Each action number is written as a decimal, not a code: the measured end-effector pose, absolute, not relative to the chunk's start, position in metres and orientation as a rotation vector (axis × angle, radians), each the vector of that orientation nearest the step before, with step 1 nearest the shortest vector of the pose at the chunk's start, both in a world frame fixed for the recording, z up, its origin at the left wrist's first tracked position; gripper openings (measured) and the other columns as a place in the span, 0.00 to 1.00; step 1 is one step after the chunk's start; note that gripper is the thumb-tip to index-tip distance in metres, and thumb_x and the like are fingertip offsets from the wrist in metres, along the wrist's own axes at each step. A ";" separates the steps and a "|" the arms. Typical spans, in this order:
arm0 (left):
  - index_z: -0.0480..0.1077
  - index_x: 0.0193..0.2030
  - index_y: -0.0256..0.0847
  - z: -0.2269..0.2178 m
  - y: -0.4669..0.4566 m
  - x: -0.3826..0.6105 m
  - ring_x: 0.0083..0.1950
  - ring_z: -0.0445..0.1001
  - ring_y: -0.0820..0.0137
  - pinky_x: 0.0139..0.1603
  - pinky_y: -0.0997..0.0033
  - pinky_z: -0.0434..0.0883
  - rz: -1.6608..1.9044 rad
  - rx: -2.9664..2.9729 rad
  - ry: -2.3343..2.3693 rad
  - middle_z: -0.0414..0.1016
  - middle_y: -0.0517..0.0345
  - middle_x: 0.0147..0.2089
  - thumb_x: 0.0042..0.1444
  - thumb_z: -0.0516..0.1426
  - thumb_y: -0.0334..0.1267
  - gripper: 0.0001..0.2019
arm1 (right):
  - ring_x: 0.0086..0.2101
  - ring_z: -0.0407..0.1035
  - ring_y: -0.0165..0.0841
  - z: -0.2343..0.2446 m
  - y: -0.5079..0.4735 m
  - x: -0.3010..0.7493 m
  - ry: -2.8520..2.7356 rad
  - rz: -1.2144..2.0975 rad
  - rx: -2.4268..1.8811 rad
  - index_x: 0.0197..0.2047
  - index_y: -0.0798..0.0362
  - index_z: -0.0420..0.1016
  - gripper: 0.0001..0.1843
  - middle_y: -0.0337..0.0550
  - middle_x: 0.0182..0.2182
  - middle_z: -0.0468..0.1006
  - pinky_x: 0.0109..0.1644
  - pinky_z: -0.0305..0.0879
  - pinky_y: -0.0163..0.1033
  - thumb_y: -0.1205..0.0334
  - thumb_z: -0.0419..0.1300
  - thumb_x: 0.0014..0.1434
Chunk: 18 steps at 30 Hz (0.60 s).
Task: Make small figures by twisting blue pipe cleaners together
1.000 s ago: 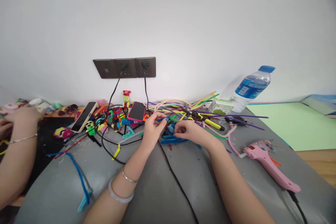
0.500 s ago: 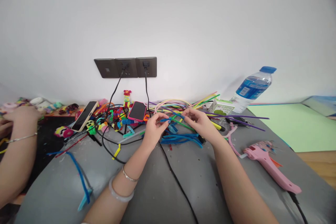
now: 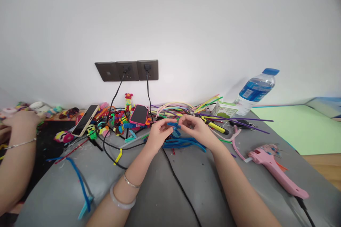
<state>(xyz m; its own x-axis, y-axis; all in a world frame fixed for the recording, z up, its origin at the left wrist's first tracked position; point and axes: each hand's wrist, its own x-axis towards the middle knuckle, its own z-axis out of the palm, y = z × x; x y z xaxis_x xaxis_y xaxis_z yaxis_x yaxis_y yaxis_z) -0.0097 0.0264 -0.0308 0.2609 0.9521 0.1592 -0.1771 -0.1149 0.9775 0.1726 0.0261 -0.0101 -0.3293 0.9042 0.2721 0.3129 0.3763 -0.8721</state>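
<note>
Blue pipe-cleaner piece (image 3: pixel 173 124) held above table (image 3: pixel 162 191), over loose blue pipe cleaners (image 3: pixel 183 143). Left hand (image 3: pixel 159 132) and right hand (image 3: pixel 195 129): thumb and fingers nearly closed, each pinching the piece. Judged part-shaped; remaining bends cannot be told. Loose lengths appear unworked. Pink glue gun (image 3: pixel 277 173) lies unheld, right.

I'm looking into a place for making crafts, like a small workshop; I can't tell if it's in a home. The grey worktop (image 3: pixel 160 191) by the white wall (image 3: pixel 186 35) has lots of bendy fuzzy sticks (image 3: pixel 183 143), a tool with yellow and black handles (image 3: pixel 217 127), a pink glue gun (image 3: pixel 279 175) and a little toy bear (image 3: pixel 128 101). I see another person's arm (image 3: pixel 20 156) by a dark worktop (image 3: pixel 52 140).
</note>
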 end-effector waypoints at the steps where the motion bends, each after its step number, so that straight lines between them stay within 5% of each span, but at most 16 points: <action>1: 0.77 0.43 0.40 -0.031 0.026 -0.010 0.41 0.77 0.68 0.43 0.70 0.73 1.181 1.295 0.812 0.80 0.52 0.45 0.51 0.63 0.36 0.11 | 0.27 0.59 0.29 -0.010 0.026 0.172 -1.836 0.935 -1.062 0.33 0.53 0.70 0.06 0.37 0.26 0.68 0.30 0.57 0.34 0.60 0.57 0.60; 18: 0.79 0.41 0.39 -0.029 0.025 -0.008 0.39 0.77 0.68 0.42 0.71 0.73 1.193 1.211 0.865 0.81 0.52 0.39 0.50 0.65 0.44 0.14 | 0.28 0.59 0.28 -0.007 0.023 0.170 -1.688 1.090 -0.956 0.34 0.53 0.68 0.09 0.37 0.28 0.67 0.32 0.58 0.34 0.56 0.60 0.60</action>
<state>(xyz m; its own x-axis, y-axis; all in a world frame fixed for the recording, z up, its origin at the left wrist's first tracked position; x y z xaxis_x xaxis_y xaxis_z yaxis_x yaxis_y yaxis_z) -0.0076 0.0255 -0.0286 0.2058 0.9734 0.1004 -0.2072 -0.0569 0.9766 0.1696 0.0235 -0.0070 -0.3113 0.9131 0.2635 0.1357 0.3172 -0.9386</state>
